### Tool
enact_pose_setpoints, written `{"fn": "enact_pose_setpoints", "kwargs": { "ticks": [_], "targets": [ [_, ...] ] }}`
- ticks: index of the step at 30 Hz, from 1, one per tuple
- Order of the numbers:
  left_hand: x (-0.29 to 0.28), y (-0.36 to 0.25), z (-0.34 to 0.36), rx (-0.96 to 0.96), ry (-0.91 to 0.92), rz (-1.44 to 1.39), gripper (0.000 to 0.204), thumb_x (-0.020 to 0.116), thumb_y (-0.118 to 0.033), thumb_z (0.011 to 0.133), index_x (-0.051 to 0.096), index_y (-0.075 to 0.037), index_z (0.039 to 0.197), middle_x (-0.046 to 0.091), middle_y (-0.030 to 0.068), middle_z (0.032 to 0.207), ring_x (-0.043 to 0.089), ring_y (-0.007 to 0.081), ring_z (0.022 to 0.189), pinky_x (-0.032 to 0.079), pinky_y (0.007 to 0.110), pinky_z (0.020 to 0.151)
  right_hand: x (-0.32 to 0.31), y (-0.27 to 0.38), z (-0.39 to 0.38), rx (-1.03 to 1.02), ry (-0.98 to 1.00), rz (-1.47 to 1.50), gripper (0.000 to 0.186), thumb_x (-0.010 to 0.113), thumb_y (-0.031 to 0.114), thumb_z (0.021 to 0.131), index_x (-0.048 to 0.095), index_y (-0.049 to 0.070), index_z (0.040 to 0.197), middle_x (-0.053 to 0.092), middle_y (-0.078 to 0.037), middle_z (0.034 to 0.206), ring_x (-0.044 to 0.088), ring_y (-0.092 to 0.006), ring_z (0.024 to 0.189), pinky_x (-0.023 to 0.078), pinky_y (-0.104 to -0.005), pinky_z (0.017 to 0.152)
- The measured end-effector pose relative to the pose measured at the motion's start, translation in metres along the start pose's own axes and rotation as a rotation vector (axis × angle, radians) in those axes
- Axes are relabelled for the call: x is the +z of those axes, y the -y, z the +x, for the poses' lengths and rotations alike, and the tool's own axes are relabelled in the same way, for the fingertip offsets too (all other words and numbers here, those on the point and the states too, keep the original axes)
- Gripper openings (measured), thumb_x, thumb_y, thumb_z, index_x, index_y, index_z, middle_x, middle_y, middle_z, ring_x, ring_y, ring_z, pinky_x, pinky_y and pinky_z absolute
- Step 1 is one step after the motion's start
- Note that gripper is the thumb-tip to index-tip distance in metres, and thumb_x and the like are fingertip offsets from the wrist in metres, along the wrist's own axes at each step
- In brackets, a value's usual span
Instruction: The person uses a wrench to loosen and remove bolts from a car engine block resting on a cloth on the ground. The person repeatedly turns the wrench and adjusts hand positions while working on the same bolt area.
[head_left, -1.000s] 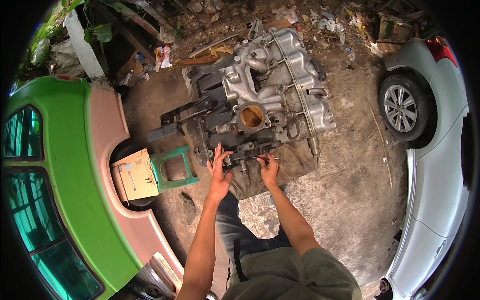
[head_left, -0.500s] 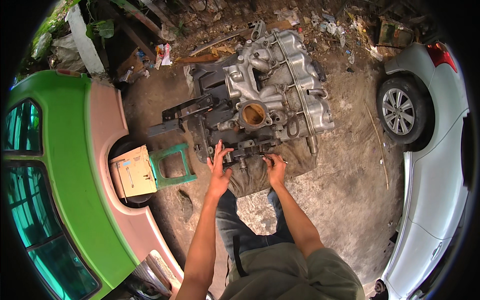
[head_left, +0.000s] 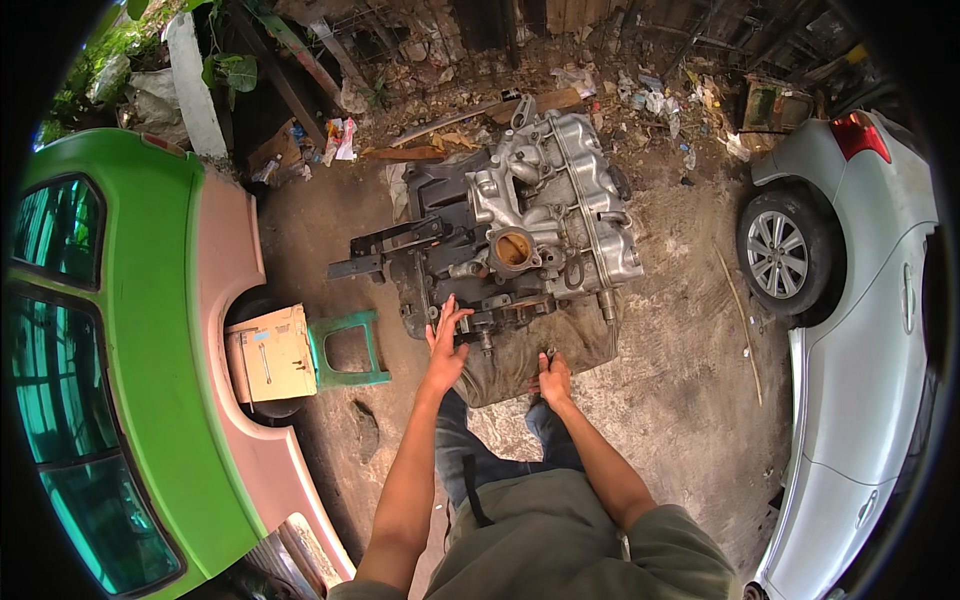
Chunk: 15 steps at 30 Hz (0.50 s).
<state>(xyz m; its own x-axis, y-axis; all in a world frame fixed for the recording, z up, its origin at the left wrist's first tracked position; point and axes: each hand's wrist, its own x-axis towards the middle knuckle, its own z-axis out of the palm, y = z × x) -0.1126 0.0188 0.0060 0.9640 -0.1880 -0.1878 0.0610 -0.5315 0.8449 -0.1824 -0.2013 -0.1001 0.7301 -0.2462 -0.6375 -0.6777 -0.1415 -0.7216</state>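
A car engine [head_left: 515, 215] with a silver intake and valve cover lies in front of me on a dirty brown cloth [head_left: 500, 378]. My left hand [head_left: 443, 358] rests with its fingers stretched out and apart on the near left edge of the engine, beside a dark bracket. Over the cloth, apart from the engine's near side, my right hand [head_left: 551, 380] has its fingers closed. A small metal tip shows at its thumb and forefinger, too small to name. The round intake opening [head_left: 514, 249] faces up, brownish inside.
A green plastic stool [head_left: 350, 378] stands at the left, next to a cardboard piece [head_left: 272, 352] with a wrench [head_left: 265, 362] on it. A green and pink vehicle [head_left: 150, 300] flanks me on the left, a silver car [head_left: 870, 330] on the right. Litter and planks lie at the back.
My right hand has drawn back from the engine's front edge toward me, over the cloth. My left hand stays at the engine's near left edge. The whole view has shifted slightly.
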Motion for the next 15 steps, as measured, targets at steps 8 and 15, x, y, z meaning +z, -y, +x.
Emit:
{"fn": "enact_pose_setpoints", "kwargs": {
  "ticks": [8, 15],
  "targets": [
    [-0.007, 0.004, 0.003, -0.006, 0.079, 0.069, 0.07, 0.058, 0.008, 0.081, 0.045, -0.025, 0.14, 0.01, 0.0021, 0.168, 0.004, 0.0242, 0.155, -0.005, 0.053, 0.12, 0.006, 0.038, 0.013, -0.253, -0.097, -0.241, 0.054, 0.042, 0.043, 0.105, 0.061, -0.006, 0.118, 0.056, -0.028, 0.126, 0.048, -0.043, 0.125, 0.038, -0.0509, 0.103],
    [-0.026, -0.01, -0.001, 0.153, 0.093, 0.302, 0.067, 0.058, 0.007, 0.077, 0.048, -0.017, 0.139, 0.026, 0.009, 0.16, 0.027, 0.032, 0.146, 0.016, 0.054, 0.119, 0.006, 0.06, -0.006, -0.211, -0.273, -0.17, 0.051, 0.042, 0.042, 0.105, 0.064, -0.003, 0.111, 0.065, -0.028, 0.105, 0.061, -0.0445, 0.102, 0.045, -0.0523, 0.09]
  ]
}}
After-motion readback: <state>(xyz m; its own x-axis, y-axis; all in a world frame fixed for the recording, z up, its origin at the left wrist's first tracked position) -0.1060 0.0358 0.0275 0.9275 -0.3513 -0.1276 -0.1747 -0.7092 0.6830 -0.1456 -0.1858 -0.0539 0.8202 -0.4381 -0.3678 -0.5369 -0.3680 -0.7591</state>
